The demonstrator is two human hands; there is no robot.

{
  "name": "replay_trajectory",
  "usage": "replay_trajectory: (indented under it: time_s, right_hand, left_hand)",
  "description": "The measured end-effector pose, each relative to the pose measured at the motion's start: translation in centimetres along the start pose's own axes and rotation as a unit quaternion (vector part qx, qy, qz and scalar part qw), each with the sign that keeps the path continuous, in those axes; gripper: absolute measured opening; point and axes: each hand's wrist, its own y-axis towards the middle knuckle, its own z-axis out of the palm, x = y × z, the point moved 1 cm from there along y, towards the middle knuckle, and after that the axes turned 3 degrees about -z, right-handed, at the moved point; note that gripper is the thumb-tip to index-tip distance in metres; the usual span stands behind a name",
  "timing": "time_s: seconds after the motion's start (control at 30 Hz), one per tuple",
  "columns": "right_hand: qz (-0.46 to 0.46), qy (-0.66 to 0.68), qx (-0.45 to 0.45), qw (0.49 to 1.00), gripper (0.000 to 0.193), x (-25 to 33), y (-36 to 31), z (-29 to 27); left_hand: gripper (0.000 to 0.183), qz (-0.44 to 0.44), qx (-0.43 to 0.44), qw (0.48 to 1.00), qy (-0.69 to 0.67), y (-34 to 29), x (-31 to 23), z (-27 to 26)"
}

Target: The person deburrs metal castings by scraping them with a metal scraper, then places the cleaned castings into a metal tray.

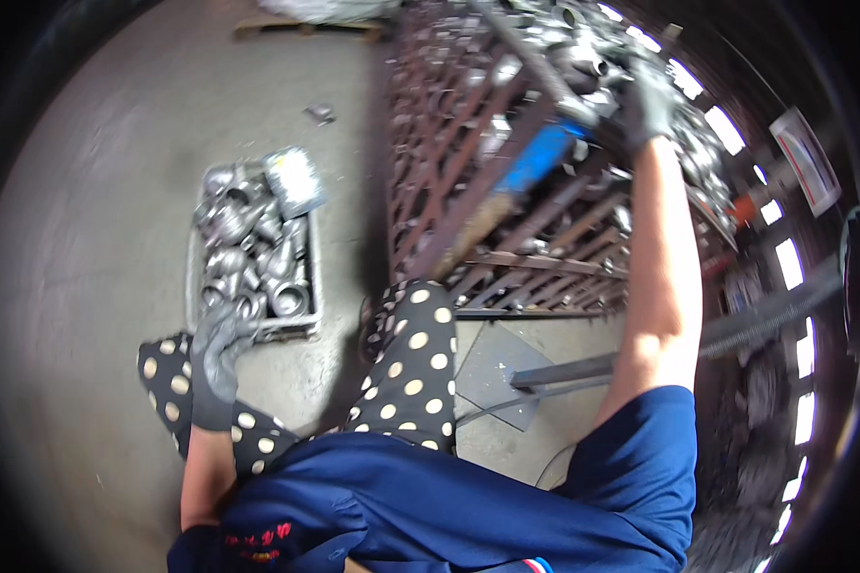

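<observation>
A grey plastic crate (315, 277) on the floor to the left is heaped with shiny metal pipe elbows (253, 244). My left hand (218, 358), in a dark grey glove, is at the crate's near left corner, its fingers bent over the rim beside the nearest fittings. My right arm stretches far forward to the right. Its gloved hand (648, 105) is among the metal fittings (578, 62) piled in a brown metal cage (545, 224); motion smears its fingers, so what they hold does not show.
A clear bag of small parts (294, 181) lies on the crate's far right corner. One loose fitting (320, 114) rests on the floor beyond. A grey metal bar (573, 371) crosses beneath my right arm above a floor plate (499, 372). At the back stands a wooden pallet (306, 29).
</observation>
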Motion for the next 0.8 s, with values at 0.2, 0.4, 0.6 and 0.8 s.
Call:
replay_trajectory:
  time_s: [0.2,0.4,0.6,0.8]
  right_hand:
    - [0.173,0.371,0.14,0.901,0.036,21.3,-12.6,-1.3]
    - [0.384,0.469,0.453,0.654,0.025,21.4,-30.3,8.3]
    - [0.325,0.428,0.462,0.705,0.031,21.9,-41.3,14.7]
    - [0.372,0.433,0.534,0.623,0.033,23.9,-40.4,16.6]
  left_hand:
    - [0.035,-0.057,-0.142,0.981,-0.116,2.1,2.1,-6.2]
    - [0.032,-0.09,-0.189,0.97,-0.121,8.9,5.5,-7.1]
    - [0.036,-0.221,-0.137,0.963,-0.067,14.0,13.0,-1.1]
    - [0.032,-0.162,-0.142,0.971,0.103,17.0,23.3,-1.0]
